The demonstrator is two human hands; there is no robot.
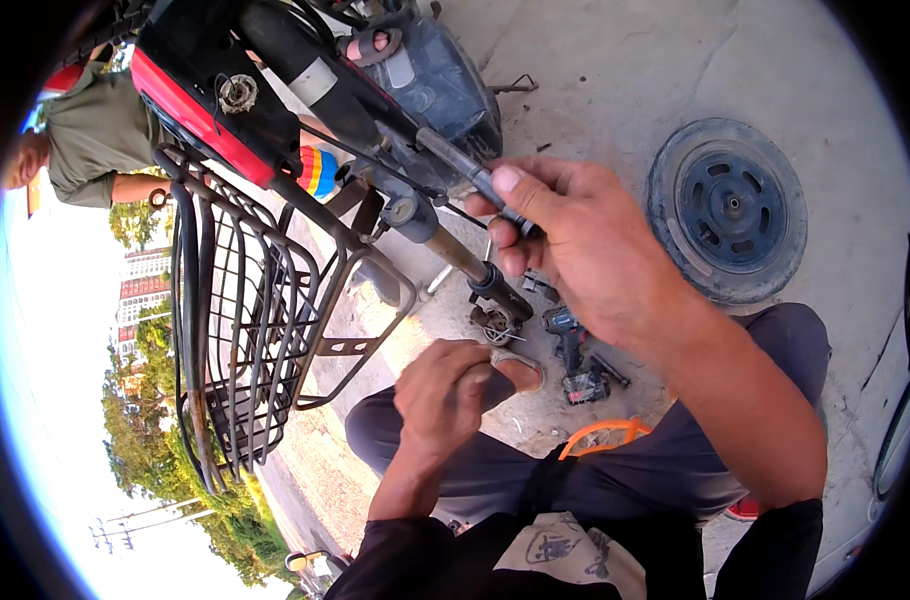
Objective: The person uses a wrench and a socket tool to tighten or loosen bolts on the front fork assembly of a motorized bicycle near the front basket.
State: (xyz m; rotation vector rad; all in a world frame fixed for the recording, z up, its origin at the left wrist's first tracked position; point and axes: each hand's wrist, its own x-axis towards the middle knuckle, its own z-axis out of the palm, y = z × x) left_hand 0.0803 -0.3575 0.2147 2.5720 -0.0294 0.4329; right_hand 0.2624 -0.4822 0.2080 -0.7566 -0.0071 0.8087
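My right hand is closed round a grey metal rod with a darker lower end, thumb along its top. The rod slants up and left toward the frame of a black and red two-wheeler. Below it, the bare front fork leg runs down to a round hub part with wires. My left hand is curled into a loose fist by my left knee, with nothing showing in it. A black wire basket is mounted at the front of the two-wheeler.
A wheel with tyre lies flat on the concrete at right. A cordless impact driver lies between my feet, near an orange loop. A person in a green shirt is at the far left. A sandalled foot shows at the top.
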